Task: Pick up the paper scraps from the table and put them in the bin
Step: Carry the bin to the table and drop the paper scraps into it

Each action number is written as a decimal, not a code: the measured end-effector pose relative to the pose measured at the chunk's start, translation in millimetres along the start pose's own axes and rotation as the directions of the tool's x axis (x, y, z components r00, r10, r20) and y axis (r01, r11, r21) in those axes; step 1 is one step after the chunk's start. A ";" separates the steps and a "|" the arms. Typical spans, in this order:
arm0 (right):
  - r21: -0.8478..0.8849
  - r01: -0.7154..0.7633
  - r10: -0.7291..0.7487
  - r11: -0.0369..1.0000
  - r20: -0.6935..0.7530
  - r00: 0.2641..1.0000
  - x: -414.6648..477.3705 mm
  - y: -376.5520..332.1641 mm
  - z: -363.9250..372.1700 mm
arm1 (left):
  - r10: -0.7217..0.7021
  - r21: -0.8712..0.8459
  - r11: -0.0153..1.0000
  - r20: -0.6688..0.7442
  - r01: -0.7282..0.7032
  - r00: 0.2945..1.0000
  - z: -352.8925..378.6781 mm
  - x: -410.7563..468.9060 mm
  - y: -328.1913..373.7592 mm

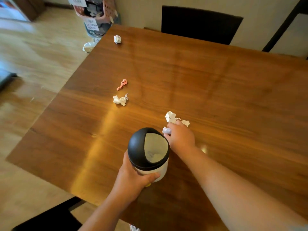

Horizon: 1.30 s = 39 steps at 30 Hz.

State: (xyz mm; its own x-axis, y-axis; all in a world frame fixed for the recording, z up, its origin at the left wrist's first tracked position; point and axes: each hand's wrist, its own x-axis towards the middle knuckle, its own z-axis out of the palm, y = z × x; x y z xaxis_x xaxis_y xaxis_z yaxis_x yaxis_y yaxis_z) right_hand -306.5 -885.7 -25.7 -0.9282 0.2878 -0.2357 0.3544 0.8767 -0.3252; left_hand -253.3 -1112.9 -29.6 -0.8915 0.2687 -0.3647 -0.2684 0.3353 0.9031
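Fingertips of the right hand [180,139] are partly hidden, pinching a crumpled pale paper scrap [166,130] at the bin [154,167] rim; further white scraps [170,116] lie just beyond them. Left hand [133,180] fingers wrap the smooth white cylindrical body below the domed black lid [136,145]; paper inside is indistinct.

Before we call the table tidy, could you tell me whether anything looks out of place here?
Yes. Besides the white scraps, one pink scrap lies twisted on the table. A crumpled white piece sits on the floor beyond the table's far left edge, outside the area being cleared. The bin is held tilted in the left hand, not standing.
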 end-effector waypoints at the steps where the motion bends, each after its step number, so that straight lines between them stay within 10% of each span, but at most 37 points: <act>1: 0.014 0.007 -0.007 1.000 -0.015 1.000 -2.3 2.2 2.2 | 0.000 0.002 1.000 -0.010 0.000 1.000 0.6 -1.0 0.0; 11: 0.423 -0.132 0.195 0.897 -0.109 0.975 -76.8 19.9 -24.4 | 0.018 0.030 0.999 0.059 -0.019 0.998 -25.7 -34.3 3.6; 20: 0.637 0.406 0.264 0.655 -0.696 0.668 -179.3 -25.8 -176.3 | -0.011 0.064 0.998 0.075 0.006 0.997 -68.2 -79.7 0.7; 23: 0.632 0.473 0.216 0.614 -0.711 0.670 -197.1 -60.1 -171.2 | -0.012 0.065 0.998 0.074 0.007 0.997 -73.4 -82.6 4.1; 27: 0.367 0.283 -0.216 0.886 -0.214 0.953 -198.4 -96.4 -118.6 | 0.020 0.069 0.997 0.092 -0.026 0.996 -72.2 -81.7 12.9; 29: 0.190 0.285 -0.294 0.939 0.021 0.955 -195.2 -93.1 -100.7 | 0.033 0.070 0.997 0.100 -0.040 0.994 -72.6 -80.4 16.9; 39: 0.524 -0.345 0.327 0.779 0.129 0.936 -98.3 -13.7 -63.6 | 0.026 0.068 0.997 0.071 -0.031 0.997 -69.1 -64.7 13.4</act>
State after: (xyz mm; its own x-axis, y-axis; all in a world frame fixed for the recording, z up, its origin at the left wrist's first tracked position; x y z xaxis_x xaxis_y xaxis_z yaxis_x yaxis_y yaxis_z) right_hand -227.3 -901.5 60.1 -0.7383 0.5064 -0.4455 0.6552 0.3816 -0.6520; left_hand -224.5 -1188.2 21.8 -0.8701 0.3405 -0.3562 -0.2151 0.3878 0.8963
